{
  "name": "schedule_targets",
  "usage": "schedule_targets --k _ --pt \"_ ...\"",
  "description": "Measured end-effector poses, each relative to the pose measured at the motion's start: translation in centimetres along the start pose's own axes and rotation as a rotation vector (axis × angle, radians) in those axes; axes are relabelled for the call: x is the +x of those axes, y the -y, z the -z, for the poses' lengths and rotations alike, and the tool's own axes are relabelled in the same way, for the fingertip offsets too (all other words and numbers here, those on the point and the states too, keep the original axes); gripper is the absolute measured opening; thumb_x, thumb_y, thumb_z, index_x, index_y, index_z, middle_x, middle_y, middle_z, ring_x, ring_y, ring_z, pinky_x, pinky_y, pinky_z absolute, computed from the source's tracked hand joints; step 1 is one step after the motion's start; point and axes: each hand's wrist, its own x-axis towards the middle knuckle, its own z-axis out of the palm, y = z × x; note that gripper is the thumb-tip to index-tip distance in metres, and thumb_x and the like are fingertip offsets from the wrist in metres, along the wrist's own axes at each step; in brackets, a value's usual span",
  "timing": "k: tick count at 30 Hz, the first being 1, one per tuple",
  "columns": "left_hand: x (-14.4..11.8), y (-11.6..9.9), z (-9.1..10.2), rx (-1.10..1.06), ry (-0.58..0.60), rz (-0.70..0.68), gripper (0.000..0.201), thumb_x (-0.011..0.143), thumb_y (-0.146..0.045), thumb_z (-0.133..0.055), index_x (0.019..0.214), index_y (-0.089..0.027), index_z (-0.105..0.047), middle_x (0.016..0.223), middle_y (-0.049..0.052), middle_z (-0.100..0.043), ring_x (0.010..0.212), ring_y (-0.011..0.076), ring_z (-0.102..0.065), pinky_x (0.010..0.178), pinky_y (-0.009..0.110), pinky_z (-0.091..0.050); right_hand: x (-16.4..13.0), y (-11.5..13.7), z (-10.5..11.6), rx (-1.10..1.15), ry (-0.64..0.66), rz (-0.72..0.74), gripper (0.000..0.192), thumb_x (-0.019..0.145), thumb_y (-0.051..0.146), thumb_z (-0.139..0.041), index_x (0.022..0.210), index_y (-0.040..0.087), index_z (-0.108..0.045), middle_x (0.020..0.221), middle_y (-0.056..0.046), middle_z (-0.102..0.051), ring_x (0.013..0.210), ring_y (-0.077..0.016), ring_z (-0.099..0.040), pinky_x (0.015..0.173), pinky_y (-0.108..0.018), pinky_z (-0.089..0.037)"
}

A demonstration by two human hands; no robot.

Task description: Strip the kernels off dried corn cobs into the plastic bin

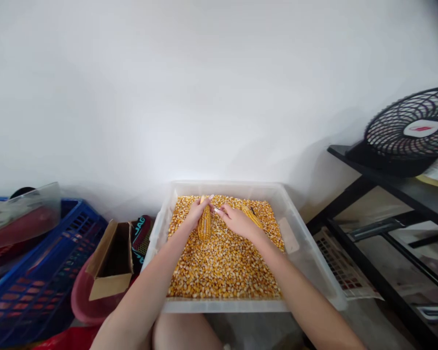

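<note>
Head view, single frame. Your left hand point(196, 212) is wrapped around a corn cob point(205, 221), fingers curled over its upper end and grasping it; the cob stands nearly upright, tilted slightly, with its lower end resting in the loose kernels point(222, 262). Your right hand point(237, 221) lies just beside the cob on its right, fingers bent toward it. A small pale object shows at the fingertips where the two hands meet, too small to identify, and you cannot tell from this frame whether the right hand is clenched on it or only touching the cob.

Both hands work over a clear plastic bin point(306, 262), which sits in front of your knees against the white wall. The kernels fill its floor edge to edge. A second cob point(253, 217) lies on the kernels behind your right hand, near the bin's far right corner, partly hidden by the wrist.

To the left of the bin: an open cardboard box point(109, 265) resting in a pink basin point(82, 299), then a blue plastic crate point(40, 282) at the frame edge. To the right: a black metal shelf point(397, 184) with a black fan point(412, 129) on its top board, well apart from the bin.
</note>
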Motion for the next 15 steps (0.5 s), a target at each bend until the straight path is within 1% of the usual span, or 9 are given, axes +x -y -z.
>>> schedule_targets --k 2,3,5,8,13,15 --pt "-0.2 -0.3 0.0 0.051 0.043 -0.051 0.039 0.069 -0.053 -0.055 0.06 -0.015 -0.057 0.055 0.003 -0.058 0.055 0.0137 -0.054 0.059 0.024 -0.042 -0.1 0.1 -0.2 -0.007 0.028 -0.062 0.035 0.091 0.044 -0.024 0.098 0.019 -0.049 0.08 -0.005 -0.061 0.068 -0.0149 -0.053 0.059 -0.023 -0.029" --pt "-0.3 -0.5 0.0 0.069 0.057 -0.066 0.04 0.071 -0.054 -0.053 0.058 -0.015 -0.056 0.053 0.003 -0.056 0.053 0.0137 -0.053 0.058 0.024 -0.041 -0.1 0.2 -0.3 -0.021 0.039 -0.061 0.033 0.091 0.041 -0.026 0.097 0.019 -0.05 0.081 -0.005 -0.062 0.068 -0.0148 -0.053 0.059 -0.023 -0.029" --pt "-0.4 -0.7 -0.1 0.086 0.058 -0.07 0.044 0.073 -0.056 -0.048 0.057 -0.016 -0.055 0.051 0.002 -0.055 0.051 0.0137 -0.052 0.057 0.025 -0.041 -0.1 0.3 -0.4 -0.047 0.045 -0.001 0.03 0.091 0.037 -0.029 0.092 0.019 -0.053 0.083 -0.005 -0.062 0.071 -0.0145 -0.054 0.06 -0.022 -0.029" --pt "-0.4 -1.0 -0.3 0.083 0.026 -0.062 0.047 0.075 -0.058 -0.044 0.056 -0.017 -0.055 0.052 0.003 -0.055 0.053 0.0141 -0.053 0.061 0.025 -0.042 -0.3 0.6 -0.4 -0.045 0.045 0.069 0.032 0.091 0.037 -0.029 0.087 0.02 -0.056 0.083 -0.004 -0.063 0.074 -0.0144 -0.055 0.062 -0.022 -0.03" --pt "-0.5 -1.3 -0.6 0.106 0.028 -0.09 0.046 0.074 -0.058 -0.044 0.056 -0.017 -0.056 0.052 0.002 -0.055 0.053 0.0146 -0.052 0.062 0.026 -0.043 -0.5 1.0 -0.7 -0.02 0.042 0.03 0.027 0.091 0.034 -0.031 0.098 0.019 -0.052 0.086 -0.006 -0.063 0.072 -0.014 -0.055 0.059 -0.022 -0.029" --pt "-0.7 -1.4 -0.7 0.129 0.026 -0.116 0.046 0.075 -0.057 -0.044 0.056 -0.017 -0.057 0.052 0.002 -0.055 0.053 0.0149 -0.052 0.063 0.027 -0.043 -0.4 1.1 -0.8 -0.046 0.026 0.031 0.024 0.091 0.031 -0.032 0.096 0.018 -0.051 0.085 -0.006 -0.062 0.071 -0.0138 -0.054 0.059 -0.022 -0.029"
